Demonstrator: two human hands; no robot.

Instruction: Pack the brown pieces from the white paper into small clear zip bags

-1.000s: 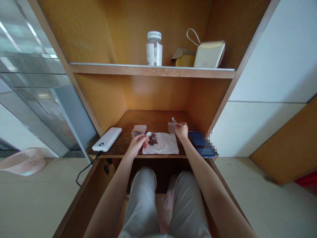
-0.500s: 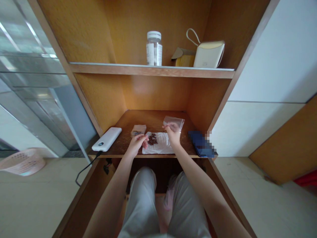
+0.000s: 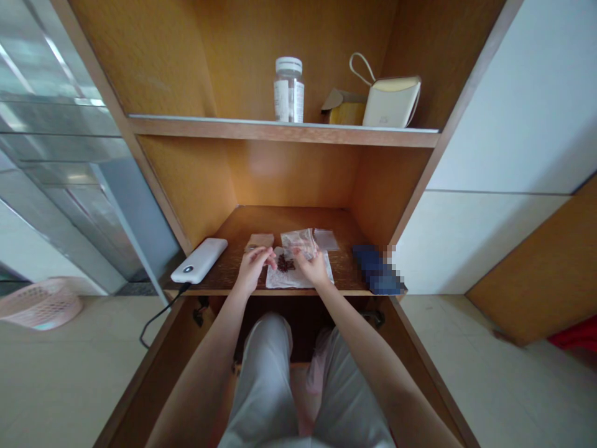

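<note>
My right hand (image 3: 311,270) pinches a small clear plastic bag (image 3: 298,239) and holds it over a white tissue (image 3: 282,281) lying on the lower wooden shelf (image 3: 261,224). A heap of small dark red pieces (image 3: 284,264) lies on that tissue. My left hand (image 3: 254,266) hovers just left of the heap with its fingertips pinched together; what they hold is too small to name. Another clear bag (image 3: 326,239) lies flat behind the tissue, and a small brownish packet (image 3: 259,241) sits behind my left hand.
A white power bank (image 3: 199,260) with a dangling black cable lies at the shelf's left front. A dark blue phone (image 3: 375,267) lies at the right front. On the upper shelf stand a clear jar (image 3: 288,91) and a cream pouch (image 3: 390,102). A pink basket (image 3: 40,302) sits on the floor.
My right hand brought the clear bag from the right side of the shelf to above the tissue, close to my left hand. The left hand rose slightly.
</note>
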